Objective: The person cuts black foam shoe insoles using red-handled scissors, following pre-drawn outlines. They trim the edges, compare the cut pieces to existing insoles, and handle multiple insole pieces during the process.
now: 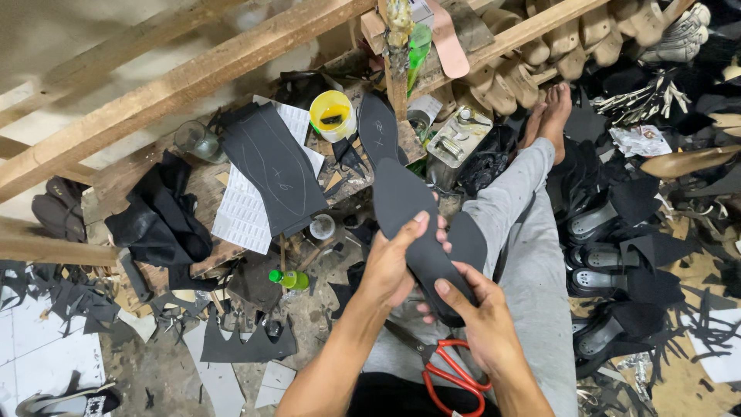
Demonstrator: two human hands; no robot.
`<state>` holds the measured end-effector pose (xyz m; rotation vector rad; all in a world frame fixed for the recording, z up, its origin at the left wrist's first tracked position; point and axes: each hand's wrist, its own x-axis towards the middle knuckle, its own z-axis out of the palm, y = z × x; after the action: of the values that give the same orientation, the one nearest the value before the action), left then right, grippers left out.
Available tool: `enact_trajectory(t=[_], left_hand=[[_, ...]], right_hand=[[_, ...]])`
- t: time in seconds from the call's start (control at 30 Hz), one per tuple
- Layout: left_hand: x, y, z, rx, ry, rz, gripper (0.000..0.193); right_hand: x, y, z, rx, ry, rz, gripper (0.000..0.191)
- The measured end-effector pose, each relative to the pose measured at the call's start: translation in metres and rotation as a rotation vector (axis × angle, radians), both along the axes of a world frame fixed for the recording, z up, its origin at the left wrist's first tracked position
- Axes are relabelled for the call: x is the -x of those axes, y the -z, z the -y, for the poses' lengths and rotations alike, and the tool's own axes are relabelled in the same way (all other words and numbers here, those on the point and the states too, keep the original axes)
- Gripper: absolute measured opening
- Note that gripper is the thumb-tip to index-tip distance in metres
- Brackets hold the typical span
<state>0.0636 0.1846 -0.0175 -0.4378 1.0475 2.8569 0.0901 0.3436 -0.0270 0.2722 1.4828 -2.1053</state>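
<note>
Both hands are gripping a dark sole cutout: left hand is pinching its middle, right hand is clasping its lower end. Red-handled scissors are lying on the lap.

Insole cut-out: dark grey, plain.
Scissors, 6 o'clock: red handles.
Tub, 12 o'clock: yellow rim, white wall.
Small bottle, 9 o'clock: green.
Trouser leg, 3 o'clock: light grey.
Rubber sheet, 11 o'clock: black, faint chalk outlines.

Lighting bright and even from overhead; soft shadows below the wooden beam. Wide-angle bending toward frame edges. Focus sharp at centre, no glare noted.
</note>
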Motion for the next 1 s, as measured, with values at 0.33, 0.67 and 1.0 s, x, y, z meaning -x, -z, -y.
enact_trajectory(t=[0.33,0.67,1.0], left_hand=[[0.009,0.01,0.001,-0.12,0.068,0.029,0.032],[0.003,0.015,0.002,-0.098,0.119,-0.134,0.042],[-0.013,-0.031,0.006,0.135,0.109,-0.28,0.053]], right_hand=[[0.0,0.002,-0.008,0.219,-0.017,0.124,0.045],[-0.003,-0.001,-0.001,0.169,-0.029,0.044,0.042],[-0.008,0.048,-0.005,0.101,-0.054,-0.229,0.03]])
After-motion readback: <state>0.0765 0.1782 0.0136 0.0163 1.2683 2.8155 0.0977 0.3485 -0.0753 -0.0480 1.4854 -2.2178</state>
